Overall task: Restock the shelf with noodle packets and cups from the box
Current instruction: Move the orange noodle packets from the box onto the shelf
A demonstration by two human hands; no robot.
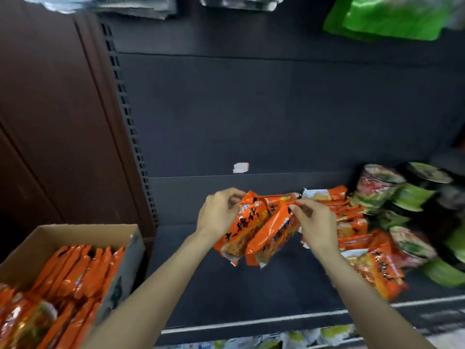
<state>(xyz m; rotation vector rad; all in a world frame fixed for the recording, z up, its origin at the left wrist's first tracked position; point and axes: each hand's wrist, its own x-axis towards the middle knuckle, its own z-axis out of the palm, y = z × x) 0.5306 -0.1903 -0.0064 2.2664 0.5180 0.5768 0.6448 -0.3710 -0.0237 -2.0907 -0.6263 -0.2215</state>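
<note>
1. The left hand (218, 212) curls its fingers round the upper end of an orange noodle packet (245, 227), held tilted above the dark shelf (251, 293).
2. The right hand (315, 224) pinches the top edge of a second orange packet (273, 238), which lies against the first one, side by side, both slanting down toward the lower left.
3. Both packets are in the air over the bare middle part of the shelf, just left of the stock already there.
4. To the right of the hands, a row of orange noodle packets (352, 222) stands along the shelf, with one more packet (380, 270) lying flat nearer the front edge.
5. Further right, noodle cups (377, 182) with red and green wrapping are stacked on their sides, lids facing forward; they are blurred.
6. At the lower left, an open cardboard box (37, 243) holds many more orange packets (80, 273) standing on edge in rows.
7. Green bags (387, 18) hang above at the upper right, and a small white label (240, 167) sticks to the shelf's back panel.
</note>
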